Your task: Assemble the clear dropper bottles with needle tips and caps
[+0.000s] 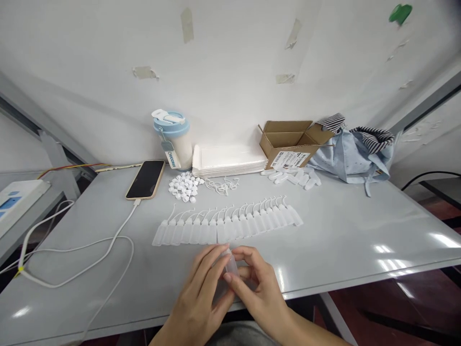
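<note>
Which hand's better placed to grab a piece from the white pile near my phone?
Left, I'd say. Your left grip is nearer the white pile, which lies to that side beyond the bottle row. Your right grip is farther off and could probably steady the small bottle both are touching.

Grey table (334,230) — bottles (239,228), phone (145,179), cup (181,150)

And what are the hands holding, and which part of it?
A small frosted bottle. The left hand has its fingertips at the top end; the right hand grips it around the body.
</note>
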Demonstrator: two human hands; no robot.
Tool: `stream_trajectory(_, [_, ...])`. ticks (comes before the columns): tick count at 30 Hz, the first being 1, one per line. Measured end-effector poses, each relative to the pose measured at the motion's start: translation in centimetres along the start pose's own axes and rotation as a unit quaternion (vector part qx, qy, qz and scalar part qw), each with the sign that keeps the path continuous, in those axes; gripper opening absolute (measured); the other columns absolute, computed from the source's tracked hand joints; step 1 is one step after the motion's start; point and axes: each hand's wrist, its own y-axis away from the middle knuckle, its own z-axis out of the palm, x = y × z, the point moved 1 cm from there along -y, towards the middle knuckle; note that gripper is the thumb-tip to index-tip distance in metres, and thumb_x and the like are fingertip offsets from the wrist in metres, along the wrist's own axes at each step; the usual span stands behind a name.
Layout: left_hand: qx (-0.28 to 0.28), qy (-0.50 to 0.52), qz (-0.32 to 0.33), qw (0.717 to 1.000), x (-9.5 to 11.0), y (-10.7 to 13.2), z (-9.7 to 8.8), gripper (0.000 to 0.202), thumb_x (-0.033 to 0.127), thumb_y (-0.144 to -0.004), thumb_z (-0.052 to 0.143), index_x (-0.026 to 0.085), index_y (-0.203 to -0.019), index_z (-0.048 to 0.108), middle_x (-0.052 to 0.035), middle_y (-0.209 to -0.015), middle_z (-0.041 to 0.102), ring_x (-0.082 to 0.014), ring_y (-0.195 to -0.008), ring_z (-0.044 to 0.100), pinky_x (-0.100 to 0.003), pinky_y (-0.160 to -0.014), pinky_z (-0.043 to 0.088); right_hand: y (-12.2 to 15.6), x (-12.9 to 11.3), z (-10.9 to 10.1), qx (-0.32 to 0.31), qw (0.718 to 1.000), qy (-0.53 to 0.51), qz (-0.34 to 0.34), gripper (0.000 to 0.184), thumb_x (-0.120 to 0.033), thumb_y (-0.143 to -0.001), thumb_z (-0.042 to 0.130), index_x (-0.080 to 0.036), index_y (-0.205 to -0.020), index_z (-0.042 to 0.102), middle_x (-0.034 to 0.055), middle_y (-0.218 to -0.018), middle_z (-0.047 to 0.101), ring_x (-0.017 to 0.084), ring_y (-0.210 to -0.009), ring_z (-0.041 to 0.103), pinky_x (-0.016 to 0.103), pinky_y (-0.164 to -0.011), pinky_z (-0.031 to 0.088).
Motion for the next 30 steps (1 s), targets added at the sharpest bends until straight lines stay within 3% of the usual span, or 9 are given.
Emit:
stream_trajectory(8, [-0.142,0.043,-0.065,0.987,-2.7,2.1,-2.5,0.041,0.017,-0.081,0.061,0.020,-0.121,0.049,-0.0100,-0.119,0.062,-0.0232,-0.119,0.051,-0.037,-0.092,0.054,-0.2,-0.4,-2.4,0.070,0.997,0.010,-0.020,0.019,-0.038,-0.092,0.049,-0.021,-0.100,0.050,0.0051,-0.089,0.066,0.018,-0.075,0.070,0.035,-0.075,0.055])
stream_trajectory(14, [-0.156,0.001,-0.083,0.984,-4.1,2.5,-2.8,0.041,0.021,-0.082,0.061,0.022,-0.121,0.048,-0.0088,-0.121,0.060,-0.0237,-0.120,0.050,-0.040,-0.093,0.054,-0.8,-1.3,-3.9,0.123,0.991,0.018,-0.050,0.016,-0.036,-0.092,0.050,-0.022,-0.098,0.053,0.0031,-0.084,0.067,0.017,-0.070,0.070,0.032,-0.069,0.056])
stream_trajectory(24, [-0.171,-0.017,-0.076,0.982,-4.0,2.6,-2.9,0.043,0.022,-0.082,0.060,0.022,-0.123,0.048,-0.0098,-0.127,0.055,-0.0248,-0.125,0.045,-0.041,-0.096,0.051,-1.8,-2.5,-5.5,0.180,0.978,0.029,-0.105,0.012,-0.032,-0.092,0.051,-0.022,-0.097,0.055,0.0022,-0.082,0.066,0.016,-0.065,0.069,0.033,-0.065,0.057])
stream_trajectory(30, [-0.136,-0.028,-0.035,0.990,-4.1,1.7,-3.6,0.043,0.022,-0.079,0.062,0.020,-0.120,0.050,-0.0113,-0.123,0.058,-0.0258,-0.121,0.048,-0.037,-0.092,0.052,-2.5,-3.0,-6.5,0.204,0.970,0.051,-0.124,0.011,-0.032,-0.091,0.052,-0.022,-0.096,0.055,0.0022,-0.081,0.066,0.016,-0.063,0.068,0.034,-0.063,0.056])
